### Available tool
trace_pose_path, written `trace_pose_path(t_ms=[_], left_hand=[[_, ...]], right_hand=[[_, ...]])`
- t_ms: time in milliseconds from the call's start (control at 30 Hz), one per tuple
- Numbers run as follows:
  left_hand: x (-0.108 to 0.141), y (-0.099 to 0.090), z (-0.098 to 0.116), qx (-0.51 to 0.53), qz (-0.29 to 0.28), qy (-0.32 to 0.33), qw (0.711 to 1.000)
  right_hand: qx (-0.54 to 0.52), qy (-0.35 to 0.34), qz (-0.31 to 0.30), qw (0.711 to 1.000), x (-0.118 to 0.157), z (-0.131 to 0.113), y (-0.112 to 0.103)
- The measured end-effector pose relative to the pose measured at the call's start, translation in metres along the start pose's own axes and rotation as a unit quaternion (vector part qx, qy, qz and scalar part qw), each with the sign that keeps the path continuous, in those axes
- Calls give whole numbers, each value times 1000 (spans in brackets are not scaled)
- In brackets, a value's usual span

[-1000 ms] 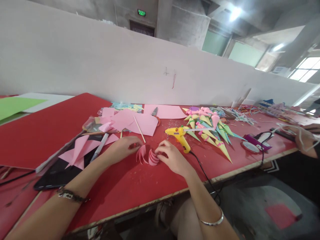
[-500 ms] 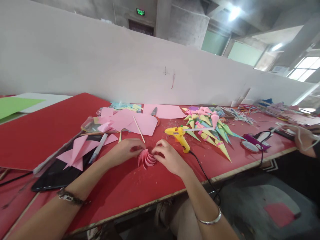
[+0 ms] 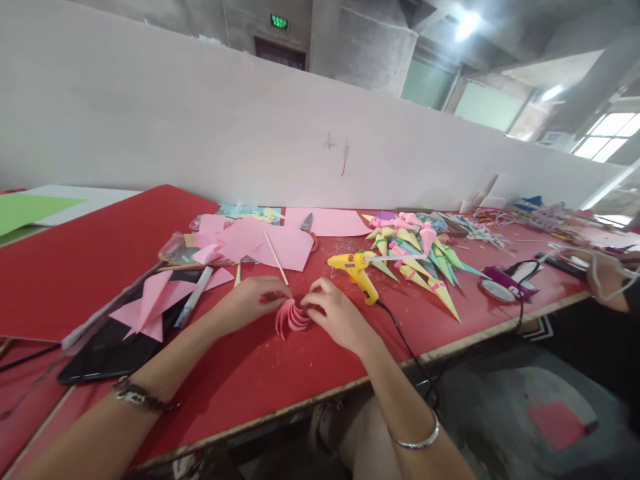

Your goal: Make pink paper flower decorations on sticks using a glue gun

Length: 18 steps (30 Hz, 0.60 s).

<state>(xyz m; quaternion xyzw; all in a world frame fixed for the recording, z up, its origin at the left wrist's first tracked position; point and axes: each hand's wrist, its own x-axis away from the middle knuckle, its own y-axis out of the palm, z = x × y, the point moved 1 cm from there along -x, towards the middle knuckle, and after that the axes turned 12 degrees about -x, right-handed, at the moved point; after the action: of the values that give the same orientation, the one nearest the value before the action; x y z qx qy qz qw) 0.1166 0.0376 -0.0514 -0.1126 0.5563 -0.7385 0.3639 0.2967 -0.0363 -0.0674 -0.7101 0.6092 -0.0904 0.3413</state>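
Between my two hands is a pink paper piece (image 3: 294, 316) cut into several curved strips that fan out in a curl, low over the red table. The fingers of my left hand (image 3: 253, 303) pinch its left upper side. My right hand (image 3: 336, 312) grips its right end between thumb and fingers. Just beyond my right hand lies a yellow hot glue gun (image 3: 356, 272), a clear glue stick poking from its back. A thin pale stick (image 3: 275, 257) rests on pink paper sheets (image 3: 293, 248) beyond my left hand.
Scissors (image 3: 309, 227) lie on the paper. Many coloured paper cones (image 3: 415, 257) are heaped at the right. A black tablet-like slab (image 3: 100, 357) with folded pink paper (image 3: 150, 307) and a marker (image 3: 194, 297) sits left. The glue gun's cord (image 3: 400, 330) runs over the table edge. Another person's hand (image 3: 607, 277) is far right.
My hands keep their hold on the pink paper piece. Its curled strips sit slightly closer together. The whole view has shifted a little.
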Motion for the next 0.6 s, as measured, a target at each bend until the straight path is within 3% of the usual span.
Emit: trace_pose_path(t_ms=[233,400,600], left_hand=[[0,0,2,-3,21,-6,1000],[0,1,4,7,29,6,1000],[0,-2,5,10,56,17,998]], right_hand=[[15,-32,2,999,3,-2,-1],[13,-17,16,1000,3,-1,-1],[-16,-27,54,998,5,-1,1]])
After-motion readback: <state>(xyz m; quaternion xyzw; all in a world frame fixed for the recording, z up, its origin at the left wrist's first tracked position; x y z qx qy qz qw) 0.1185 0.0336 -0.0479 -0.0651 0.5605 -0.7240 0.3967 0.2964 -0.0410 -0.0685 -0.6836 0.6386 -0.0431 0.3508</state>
